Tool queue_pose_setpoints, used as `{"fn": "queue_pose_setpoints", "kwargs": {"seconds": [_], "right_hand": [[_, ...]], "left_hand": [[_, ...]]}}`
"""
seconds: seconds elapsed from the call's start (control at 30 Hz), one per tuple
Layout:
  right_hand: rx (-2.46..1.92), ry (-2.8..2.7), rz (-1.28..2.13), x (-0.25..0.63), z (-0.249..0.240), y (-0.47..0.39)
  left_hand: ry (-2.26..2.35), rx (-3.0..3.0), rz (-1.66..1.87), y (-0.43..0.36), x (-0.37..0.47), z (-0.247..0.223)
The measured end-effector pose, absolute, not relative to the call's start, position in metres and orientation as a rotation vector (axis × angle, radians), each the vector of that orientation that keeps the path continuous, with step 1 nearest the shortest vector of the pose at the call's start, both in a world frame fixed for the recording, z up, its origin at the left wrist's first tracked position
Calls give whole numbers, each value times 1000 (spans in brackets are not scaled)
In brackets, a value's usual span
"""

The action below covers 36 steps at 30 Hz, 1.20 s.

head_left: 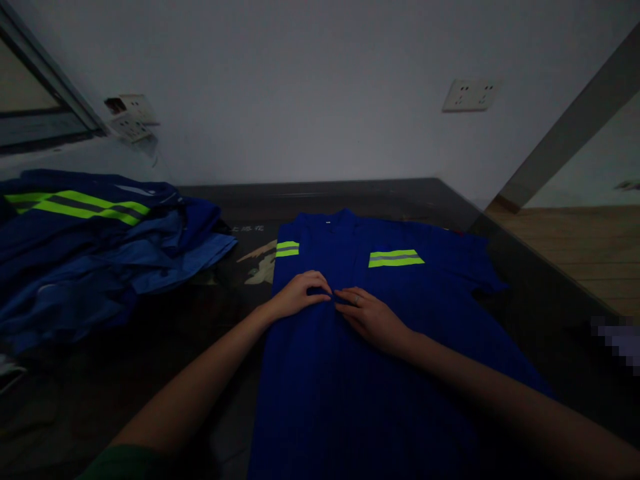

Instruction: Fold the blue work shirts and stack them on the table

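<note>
A blue garment (400, 313) with yellow-green and grey reflective strips lies spread on the dark table, its collar toward the wall. My left hand (303, 293) rests on its front with thumb and fingers bent together at the middle seam. Close beside it, my right hand (373, 317), with a ring on one finger, has its fingertips on the same seam. Both hands seem to pinch the cloth of the front, though the fold between the fingertips is tiny. One short sleeve reaches out to the right.
A heap of blue clothes (90, 247) with reflective strips lies at the left. The dark table (400, 190) meets a pale wall with sockets (470, 95). At the right are a wooden floor (580, 247) and a blurred pale object. A window frame stands at the upper left.
</note>
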State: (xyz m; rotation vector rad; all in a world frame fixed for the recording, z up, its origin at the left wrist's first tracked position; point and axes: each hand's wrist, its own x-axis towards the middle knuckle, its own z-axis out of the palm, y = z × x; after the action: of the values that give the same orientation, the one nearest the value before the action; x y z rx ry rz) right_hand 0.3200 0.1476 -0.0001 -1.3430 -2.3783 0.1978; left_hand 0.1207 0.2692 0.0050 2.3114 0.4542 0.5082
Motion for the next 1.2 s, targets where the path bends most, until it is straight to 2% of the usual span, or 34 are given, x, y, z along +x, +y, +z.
{"fn": "queue_pose_setpoints", "kwargs": {"seconds": [0.33, 0.5, 0.63, 1.1, 1.2], "right_hand": [[-1476, -1986, 596, 318, 18, 177], [-1536, -2052, 632, 297, 15, 194], [-1574, -1953, 734, 295, 8, 194], [-1326, -1613, 1040, 290, 14, 196], [-1301, -1522, 1002, 290, 9, 193]], "left_hand": [[816, 2460, 597, 265, 125, 0], [729, 2313, 490, 273, 118, 3], [588, 2414, 444, 282, 111, 9], [436, 2434, 340, 289, 110, 6], [432, 2381, 367, 290, 110, 7]]}}
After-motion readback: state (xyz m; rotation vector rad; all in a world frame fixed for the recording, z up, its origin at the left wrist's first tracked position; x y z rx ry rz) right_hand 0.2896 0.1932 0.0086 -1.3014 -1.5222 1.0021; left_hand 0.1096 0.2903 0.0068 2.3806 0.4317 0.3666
